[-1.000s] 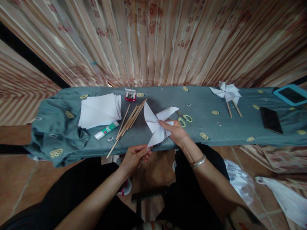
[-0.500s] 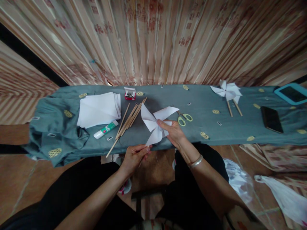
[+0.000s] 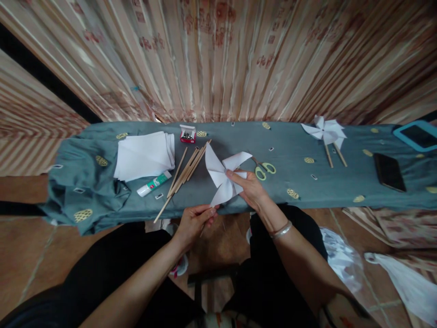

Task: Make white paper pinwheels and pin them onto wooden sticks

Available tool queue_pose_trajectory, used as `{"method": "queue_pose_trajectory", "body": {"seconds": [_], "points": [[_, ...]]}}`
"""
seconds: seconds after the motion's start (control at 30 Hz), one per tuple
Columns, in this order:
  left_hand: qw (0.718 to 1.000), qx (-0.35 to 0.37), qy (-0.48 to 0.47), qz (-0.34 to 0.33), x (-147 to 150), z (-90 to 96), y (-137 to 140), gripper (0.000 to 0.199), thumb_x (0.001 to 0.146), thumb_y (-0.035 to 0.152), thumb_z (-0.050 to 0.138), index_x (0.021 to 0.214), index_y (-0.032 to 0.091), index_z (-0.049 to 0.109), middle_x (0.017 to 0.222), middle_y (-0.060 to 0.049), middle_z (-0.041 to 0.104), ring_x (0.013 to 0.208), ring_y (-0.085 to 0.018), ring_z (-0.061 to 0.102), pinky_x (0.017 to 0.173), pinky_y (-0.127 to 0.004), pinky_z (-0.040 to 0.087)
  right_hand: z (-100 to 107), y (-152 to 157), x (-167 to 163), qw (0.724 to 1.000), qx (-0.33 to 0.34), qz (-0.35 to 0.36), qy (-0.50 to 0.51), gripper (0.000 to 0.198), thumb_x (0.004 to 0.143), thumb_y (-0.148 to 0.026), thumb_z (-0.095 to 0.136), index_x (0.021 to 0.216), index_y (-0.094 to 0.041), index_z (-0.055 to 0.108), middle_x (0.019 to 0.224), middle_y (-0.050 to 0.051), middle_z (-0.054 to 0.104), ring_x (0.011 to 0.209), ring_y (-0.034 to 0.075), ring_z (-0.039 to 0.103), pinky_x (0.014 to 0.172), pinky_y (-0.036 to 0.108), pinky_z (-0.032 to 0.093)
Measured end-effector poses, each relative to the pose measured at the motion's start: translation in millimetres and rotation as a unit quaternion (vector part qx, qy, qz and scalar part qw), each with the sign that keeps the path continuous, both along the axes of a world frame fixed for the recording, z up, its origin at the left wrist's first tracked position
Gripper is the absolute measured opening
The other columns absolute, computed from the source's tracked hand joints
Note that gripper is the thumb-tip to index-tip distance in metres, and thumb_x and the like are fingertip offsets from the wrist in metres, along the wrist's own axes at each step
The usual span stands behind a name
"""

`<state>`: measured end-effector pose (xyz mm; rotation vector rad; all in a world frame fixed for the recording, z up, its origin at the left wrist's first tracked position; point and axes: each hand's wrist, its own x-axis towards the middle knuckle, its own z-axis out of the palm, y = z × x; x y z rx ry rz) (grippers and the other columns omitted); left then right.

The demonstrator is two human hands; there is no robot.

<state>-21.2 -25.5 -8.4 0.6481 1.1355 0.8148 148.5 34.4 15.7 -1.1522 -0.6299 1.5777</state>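
Observation:
A white paper pinwheel [image 3: 223, 187] with folded blades is held over the table's near edge. My right hand [image 3: 251, 187] grips it from the right, its thumb pressed close to the pinwheel's centre. At the tip of the lower blade, my left hand [image 3: 197, 224] is closed with thumb and fingers pinched together. A thin stick-like end shows just below those fingers; the rest of it is hidden. Left of the pinwheel lie several wooden sticks [image 3: 184, 175]. Green-handled scissors [image 3: 265, 170] rest just right of it, their blades partly behind the paper.
A stack of white paper [image 3: 145, 156], a glue stick [image 3: 153, 183] and a small red box of metal pins [image 3: 187, 135] lie to the left. Farther right are pinwheels on sticks [image 3: 324, 131], a black phone [image 3: 389, 171] and a blue-framed device [image 3: 418, 135]. A curtain [image 3: 218, 59] hangs behind the table.
The whole view has shifted slightly, so things on the table appear a little farther right. Both hands keep their hold, and the pinwheel looks very slightly turned.

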Motion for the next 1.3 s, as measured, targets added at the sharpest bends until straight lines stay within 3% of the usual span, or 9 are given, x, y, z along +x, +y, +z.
{"method": "queue_pose_trajectory", "body": {"seconds": [0.3,0.57,0.8,0.97,1.1,1.2,1.3], "points": [[1.0,-0.001,-0.016,-0.002,-0.1,3.4,1.7,0.039,0.052,0.041,0.089,0.079,0.014,0.08,0.059,-0.002,0.067,0.048,-0.007,0.047,0.049,-0.022,0.035,3.7,1.5,13.3,0.999,0.011,0.028,-0.013,0.039,0.05,-0.045,0.09,0.067,-0.017,0.069,0.063,-0.002,0.069,0.056,0.01,0.057,0.055,0.025,0.044],[1.0,0.001,-0.022,0.013,-0.6,11.3,9.7,0.039,0.047,0.041,0.091,0.075,0.015,0.08,0.063,-0.003,0.069,0.051,-0.007,0.048,0.051,-0.022,0.038,5.7,2.5,20.9,0.999,0.038,0.031,-0.006,0.045,0.049,-0.053,0.089,0.077,-0.02,0.076,0.074,0.001,0.075,0.069,0.015,0.066,0.069,0.027,0.052],[0.999,0.036,-0.006,0.039,0.9,14.6,19.2,0.039,0.045,0.044,0.09,0.074,0.019,0.08,0.077,-0.006,0.075,0.064,-0.012,0.055,0.064,-0.025,0.043,0.5,4.3,29.4,0.998,0.06,0.013,0.018,0.045,0.057,-0.059,0.084,0.081,-0.022,0.074,0.078,0.004,0.076,0.078,0.021,0.071,0.072,0.031,0.054],[0.996,0.084,-0.006,0.039,-1.4,11.3,25.0,0.033,0.054,0.042,0.087,0.077,0.019,0.08,0.093,-0.008,0.077,0.092,-0.022,0.065,0.088,-0.031,0.045,1.2,5.9,33.4,0.998,0.059,-0.003,0.02,0.047,0.059,-0.063,0.081,0.083,-0.023,0.072,0.082,0.004,0.077,0.084,0.02,0.072,0.077,0.031,0.055],[0.993,0.102,-0.027,0.057,-2.8,10.8,31.7,0.03,0.054,0.037,0.087,0.077,0.019,0.08,0.094,-0.007,0.077,0.097,-0.022,0.065,0.096,-0.032,0.042,0.3,7.6,38.6,0.999,0.044,-0.008,0.009,0.052,0.066,-0.071,0.071,0.082,-0.022,0.073,0.09,0.008,0.076,0.09,0.021,0.071,0.085,0.032,0.055],[0.991,0.108,-0.035,0.065,-2.6,13.7,37.1,0.032,0.055,0.037,0.087,0.079,0.018,0.08,0.088,-0.006,0.076,0.093,-0.021,0.065,0.094,-0.032,0.043,-2.6,6.8,38.7,0.999,0.021,-0.028,-0.009,0.048,0.069,-0.067,0.07,0.082,-0.021,0.074,0.094,0.01,0.076,0.092,0.021,0.071,0.083,0.031,0.054],[0.989,0.118,-0.049,0.071,-1.0,18.6,42.0,0.032,0.053,0.037,0.088,0.077,0.018,0.079,0.081,-0.005,0.075,0.089,-0.019,0.064,0.089,-0.03,0.045,-5.6,1.0,29.8,1.0,-0.006,-0.001,-0.029,0.04,0.06,-0.054,0.083,0.08,-0.02,0.075,0.089,0.008,0.077,0.082,0.016,0.07,0.073,0.026,0.052]]}}
